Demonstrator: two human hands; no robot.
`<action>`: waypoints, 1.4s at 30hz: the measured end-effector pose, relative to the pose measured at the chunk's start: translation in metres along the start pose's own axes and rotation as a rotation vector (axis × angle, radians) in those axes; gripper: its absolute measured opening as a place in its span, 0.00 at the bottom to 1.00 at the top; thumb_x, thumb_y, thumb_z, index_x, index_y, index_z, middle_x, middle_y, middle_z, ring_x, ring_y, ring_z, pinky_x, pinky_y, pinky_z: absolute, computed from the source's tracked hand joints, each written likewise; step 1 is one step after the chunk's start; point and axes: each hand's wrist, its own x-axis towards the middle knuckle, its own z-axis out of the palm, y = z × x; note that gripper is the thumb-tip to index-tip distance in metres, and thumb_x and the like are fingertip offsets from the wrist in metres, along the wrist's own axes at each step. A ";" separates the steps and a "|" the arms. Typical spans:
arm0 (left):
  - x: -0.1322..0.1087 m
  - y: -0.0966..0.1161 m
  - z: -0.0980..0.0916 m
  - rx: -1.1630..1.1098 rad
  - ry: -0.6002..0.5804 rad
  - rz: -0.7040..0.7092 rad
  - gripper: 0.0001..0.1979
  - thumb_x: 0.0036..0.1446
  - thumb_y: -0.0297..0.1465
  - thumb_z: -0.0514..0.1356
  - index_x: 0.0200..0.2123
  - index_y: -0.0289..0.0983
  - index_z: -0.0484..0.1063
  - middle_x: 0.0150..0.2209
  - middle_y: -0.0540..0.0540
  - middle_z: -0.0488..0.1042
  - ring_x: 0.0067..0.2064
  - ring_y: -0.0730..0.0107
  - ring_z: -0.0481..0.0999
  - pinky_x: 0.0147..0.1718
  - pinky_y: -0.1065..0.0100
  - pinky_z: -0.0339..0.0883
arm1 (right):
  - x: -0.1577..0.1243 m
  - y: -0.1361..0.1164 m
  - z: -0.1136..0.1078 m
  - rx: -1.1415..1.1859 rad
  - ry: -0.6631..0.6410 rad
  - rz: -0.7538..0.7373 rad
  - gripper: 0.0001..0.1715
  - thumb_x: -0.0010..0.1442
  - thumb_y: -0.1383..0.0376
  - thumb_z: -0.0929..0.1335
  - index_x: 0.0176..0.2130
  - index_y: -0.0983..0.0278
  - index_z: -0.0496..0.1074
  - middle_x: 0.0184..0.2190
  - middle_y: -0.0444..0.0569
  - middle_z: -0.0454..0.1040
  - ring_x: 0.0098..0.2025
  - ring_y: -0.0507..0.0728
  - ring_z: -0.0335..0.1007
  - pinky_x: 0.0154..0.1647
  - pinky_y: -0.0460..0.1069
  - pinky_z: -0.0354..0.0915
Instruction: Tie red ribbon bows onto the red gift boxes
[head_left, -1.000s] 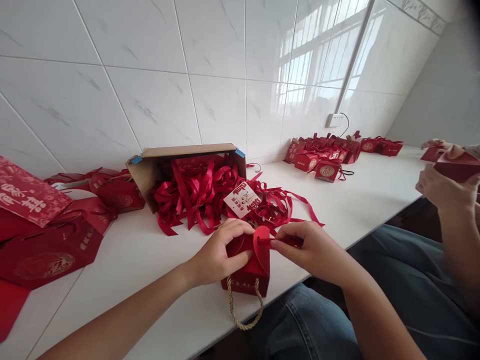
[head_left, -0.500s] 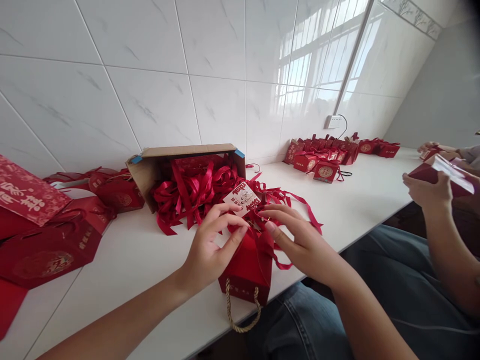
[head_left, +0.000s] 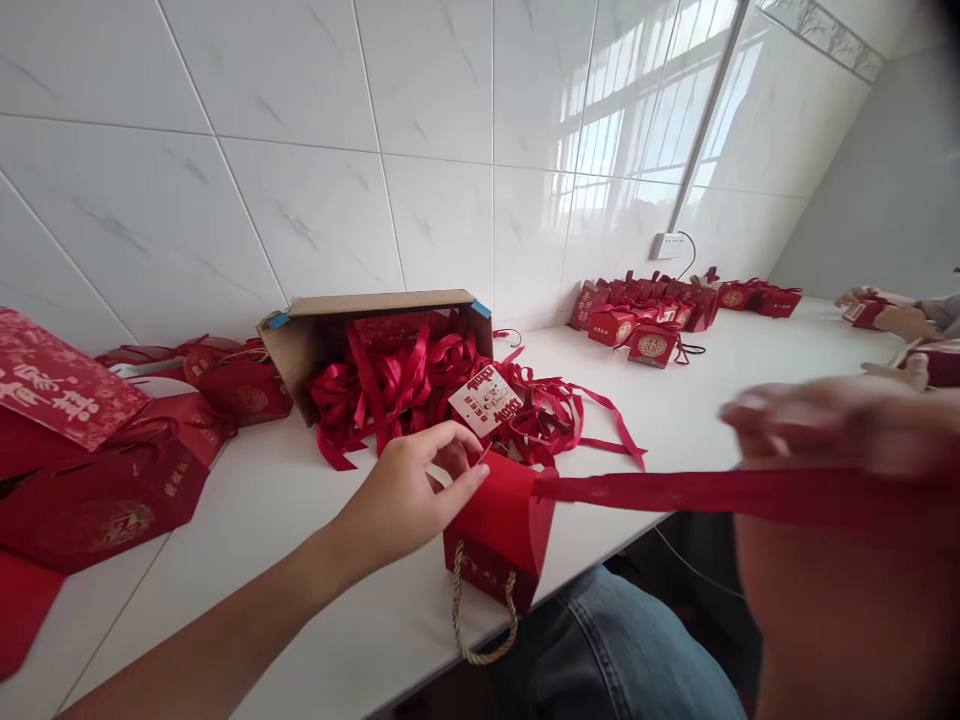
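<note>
A small red gift box (head_left: pixel 495 515) with a gold rope handle (head_left: pixel 484 657) stands at the table's front edge. My left hand (head_left: pixel 427 470) pinches its upper left edge between thumb and fingers. From the box's right side a wide red ribbon (head_left: pixel 675 490) stretches taut to the right. At its far end is my right hand (head_left: pixel 832 425), smeared by motion, with its fingers closed around the ribbon. Just behind the box lies a printed square card (head_left: pixel 486 398) on a heap of loose red ribbons (head_left: pixel 409 380).
The ribbons spill from an open cardboard box (head_left: pixel 289 360) lying against the tiled wall. Larger red boxes (head_left: pixel 105 500) are stacked at the left. Several finished-looking red boxes (head_left: pixel 651 345) stand at the back right. Another person's hands (head_left: pixel 900 318) hold a red box at far right.
My right hand has swept far right from the box, drawing the ribbon out straight. My left hand stays at the box. The near co-worker's hands and box are now largely hidden.
</note>
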 end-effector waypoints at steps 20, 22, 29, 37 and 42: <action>0.007 -0.007 -0.004 -0.112 0.019 -0.058 0.14 0.57 0.38 0.55 0.40 0.37 0.74 0.30 0.48 0.76 0.28 0.69 0.72 0.26 0.72 0.65 | -0.014 0.054 0.091 -0.247 -0.597 0.426 0.13 0.56 0.63 0.63 0.24 0.62 0.72 0.49 0.52 0.69 0.55 0.63 0.62 0.54 0.58 0.57; 0.006 -0.007 -0.003 -0.104 0.026 -0.027 0.12 0.57 0.37 0.56 0.37 0.37 0.75 0.31 0.48 0.77 0.30 0.69 0.73 0.28 0.72 0.66 | -0.014 0.055 0.093 -0.273 -0.603 0.396 0.13 0.56 0.63 0.63 0.25 0.62 0.72 0.49 0.52 0.69 0.54 0.63 0.63 0.54 0.58 0.57; 0.015 -0.015 -0.004 -0.146 0.060 -0.028 0.11 0.52 0.38 0.61 0.30 0.35 0.73 0.29 0.46 0.77 0.31 0.65 0.76 0.32 0.67 0.71 | -0.016 0.052 0.092 -0.296 -0.581 0.297 0.13 0.58 0.61 0.64 0.27 0.62 0.74 0.45 0.52 0.71 0.51 0.62 0.65 0.53 0.58 0.59; 0.030 -0.055 -0.062 0.902 0.365 -0.133 0.03 0.47 0.28 0.58 0.27 0.37 0.72 0.32 0.38 0.74 0.40 0.46 0.73 0.35 0.56 0.67 | -0.009 0.057 0.039 -0.309 -0.408 0.252 0.08 0.60 0.62 0.63 0.38 0.61 0.69 0.41 0.51 0.72 0.45 0.58 0.68 0.47 0.56 0.65; 0.026 -0.040 -0.039 0.312 0.017 0.056 0.11 0.56 0.37 0.55 0.40 0.40 0.71 0.43 0.44 0.73 0.44 0.59 0.73 0.45 0.61 0.67 | -0.023 0.057 0.019 -0.198 -0.529 0.400 0.12 0.57 0.64 0.65 0.44 0.61 0.67 0.44 0.50 0.71 0.47 0.57 0.70 0.48 0.54 0.69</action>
